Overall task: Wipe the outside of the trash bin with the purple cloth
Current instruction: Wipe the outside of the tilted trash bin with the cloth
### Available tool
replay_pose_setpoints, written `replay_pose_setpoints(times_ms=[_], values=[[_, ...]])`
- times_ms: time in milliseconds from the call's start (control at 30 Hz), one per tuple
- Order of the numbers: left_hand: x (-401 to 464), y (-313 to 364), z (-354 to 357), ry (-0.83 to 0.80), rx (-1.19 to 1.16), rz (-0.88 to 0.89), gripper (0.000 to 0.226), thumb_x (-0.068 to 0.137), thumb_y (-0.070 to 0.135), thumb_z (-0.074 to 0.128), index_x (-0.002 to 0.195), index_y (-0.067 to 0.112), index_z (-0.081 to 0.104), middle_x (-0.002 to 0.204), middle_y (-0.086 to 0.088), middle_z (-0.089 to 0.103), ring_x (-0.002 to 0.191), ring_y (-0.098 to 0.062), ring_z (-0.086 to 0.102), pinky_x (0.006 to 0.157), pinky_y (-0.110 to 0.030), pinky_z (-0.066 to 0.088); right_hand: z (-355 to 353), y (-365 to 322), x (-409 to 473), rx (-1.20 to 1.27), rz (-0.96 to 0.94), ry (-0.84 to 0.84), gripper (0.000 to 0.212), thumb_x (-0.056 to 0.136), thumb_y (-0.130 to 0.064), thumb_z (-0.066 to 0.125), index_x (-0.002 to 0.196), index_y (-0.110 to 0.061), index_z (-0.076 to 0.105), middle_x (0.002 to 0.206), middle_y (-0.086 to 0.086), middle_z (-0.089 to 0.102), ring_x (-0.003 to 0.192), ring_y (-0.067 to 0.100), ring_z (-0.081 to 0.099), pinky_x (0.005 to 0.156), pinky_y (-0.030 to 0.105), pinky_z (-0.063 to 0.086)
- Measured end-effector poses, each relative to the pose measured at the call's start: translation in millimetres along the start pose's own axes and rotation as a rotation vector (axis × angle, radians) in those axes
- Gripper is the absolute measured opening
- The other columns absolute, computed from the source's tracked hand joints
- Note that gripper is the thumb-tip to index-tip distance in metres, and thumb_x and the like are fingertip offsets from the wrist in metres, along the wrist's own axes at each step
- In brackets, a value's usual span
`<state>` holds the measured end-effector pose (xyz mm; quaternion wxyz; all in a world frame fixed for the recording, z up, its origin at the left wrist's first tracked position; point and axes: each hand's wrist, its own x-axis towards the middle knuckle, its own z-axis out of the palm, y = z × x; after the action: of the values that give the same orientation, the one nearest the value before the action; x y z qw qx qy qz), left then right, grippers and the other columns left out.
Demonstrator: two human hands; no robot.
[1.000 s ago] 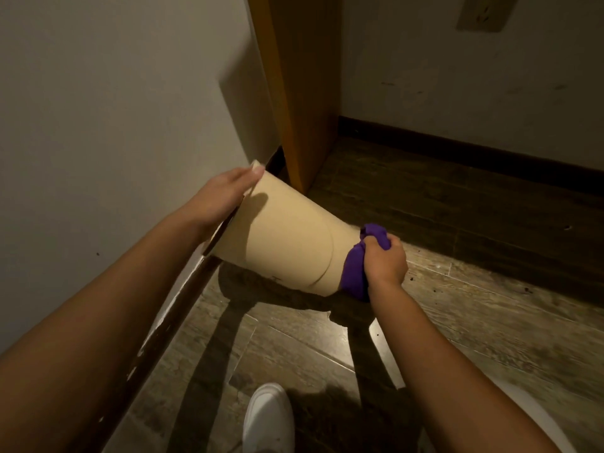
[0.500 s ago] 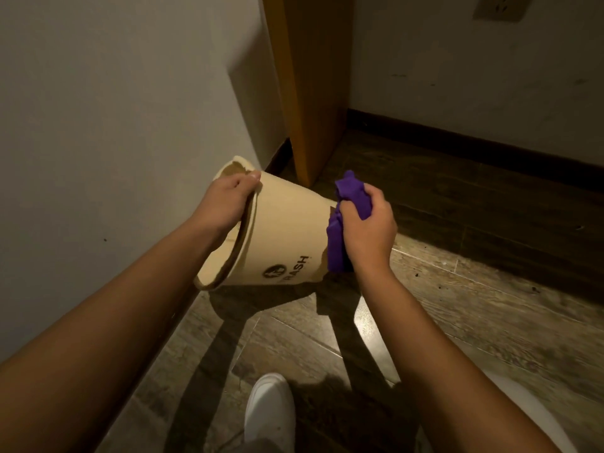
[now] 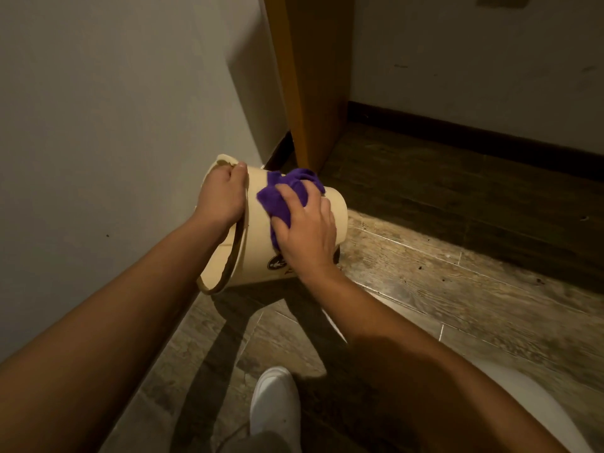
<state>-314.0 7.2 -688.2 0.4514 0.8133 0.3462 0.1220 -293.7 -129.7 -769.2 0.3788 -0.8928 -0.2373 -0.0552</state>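
A beige trash bin (image 3: pixel 258 253) is held off the floor on its side, its open mouth toward me and to the left. My left hand (image 3: pixel 224 197) grips the top of its rim. A bunched purple cloth (image 3: pixel 284 194) lies on the bin's upper side. My right hand (image 3: pixel 305 228) presses flat on the cloth and partly covers it. A dark round logo on the bin's side shows just below my right hand.
A white wall (image 3: pixel 114 125) stands close on the left, with a dark baseboard. An orange wooden door edge (image 3: pixel 313 83) rises just behind the bin. Wood-look floor tiles (image 3: pixel 441 282) spread to the right. My white shoe (image 3: pixel 274 403) is at the bottom.
The bin has turned so its mouth faces me more. My right hand has moved with the cloth from the bin's base end up onto its side, nearer the rim.
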Motion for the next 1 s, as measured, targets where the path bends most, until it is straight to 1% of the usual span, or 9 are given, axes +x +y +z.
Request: replay_pose_setpoints(times_ms=[67,200,333,433,567,700,800,900,1000], values=[[0,-6,-5,0.002,0.018,-0.004,0.040,0.108,0.040,0.036,0.100,0.011,0.062,0.088,-0.007,0.063,0.080,-0.018,0.061,0.066,-0.032,0.047,0,15,11,-0.012,0.086,-0.008,0.053,0.094,-0.044,0.062,0.143,-0.034,0.045,0.150,0.008,0.045,0.127,0.031,0.048,0.100,0.046,0.047],[0,-15,-10,0.040,0.103,0.033,0.040,0.107,0.033,0.033,0.099,0.002,0.058,0.079,-0.004,0.050,0.071,-0.015,0.047,0.063,-0.034,0.037,-4,50,36,-0.029,0.274,-0.113,0.051,0.099,-0.049,0.053,0.148,-0.033,0.048,0.148,0.007,0.047,0.125,0.029,0.051,0.094,0.041,0.047],[0,-22,-15,0.087,0.135,0.076,0.037,0.106,0.031,0.034,0.091,0.005,0.057,0.074,-0.001,0.048,0.067,-0.013,0.043,0.060,-0.034,0.035,-9,71,51,-0.049,0.309,-0.249,0.051,0.101,-0.052,0.046,0.149,-0.034,0.046,0.148,0.007,0.046,0.125,0.031,0.053,0.095,0.043,0.049],[2,-24,-19,0.105,0.145,0.099,0.040,0.106,0.030,0.035,0.092,0.001,0.059,0.074,-0.001,0.048,0.065,-0.013,0.042,0.060,-0.035,0.035,-7,76,33,-0.126,0.295,-0.172,0.050,0.100,-0.050,0.052,0.145,-0.031,0.050,0.140,0.009,0.049,0.117,0.030,0.056,0.086,0.039,0.047],[10,-22,-18,0.096,0.147,0.075,0.038,0.106,0.030,0.036,0.084,0.007,0.057,0.073,-0.002,0.047,0.065,-0.013,0.042,0.060,-0.033,0.034,5,69,-26,-0.087,0.410,-0.083,0.054,0.092,-0.048,0.067,0.139,-0.030,0.047,0.133,0.009,0.050,0.107,0.028,0.061,0.082,0.041,0.056],[17,-19,-16,0.089,0.122,0.054,0.037,0.104,0.030,0.037,0.076,0.012,0.052,0.068,-0.001,0.045,0.062,-0.014,0.040,0.058,-0.033,0.032,27,58,-84,-0.070,0.505,-0.301,0.051,0.095,-0.044,0.066,0.138,-0.030,0.043,0.137,0.009,0.049,0.111,0.028,0.062,0.090,0.044,0.058],[12,-27,-9,0.052,0.149,0.044,0.037,0.104,0.029,0.038,0.076,0.011,0.054,0.070,-0.004,0.049,0.063,-0.017,0.044,0.057,-0.032,0.034,42,58,-120,-0.052,0.585,-0.515,0.038,0.099,-0.046,0.059,0.131,-0.028,0.053,0.131,0.007,0.057,0.111,0.029,0.064,0.093,0.041,0.055],[7,-31,-3,0.023,0.206,0.042,0.036,0.105,0.029,0.039,0.074,0.017,0.054,0.070,-0.001,0.051,0.061,-0.014,0.046,0.052,-0.030,0.035,30,72,-128,0.028,0.768,-0.482,0.034,0.098,-0.052,0.055,0.123,-0.029,0.060,0.116,0.003,0.066,0.103,0.024,0.066,0.090,0.039,0.054],[13,-15,-10,0.049,0.205,0.107,0.037,0.104,0.031,0.039,0.079,0.011,0.058,0.070,-0.002,0.052,0.061,-0.014,0.046,0.055,-0.031,0.036,6,84,-113,0.103,0.869,-0.427,0.031,0.097,-0.051,0.054,0.118,-0.030,0.062,0.108,-0.001,0.070,0.094,0.021,0.066,0.086,0.038,0.055]])
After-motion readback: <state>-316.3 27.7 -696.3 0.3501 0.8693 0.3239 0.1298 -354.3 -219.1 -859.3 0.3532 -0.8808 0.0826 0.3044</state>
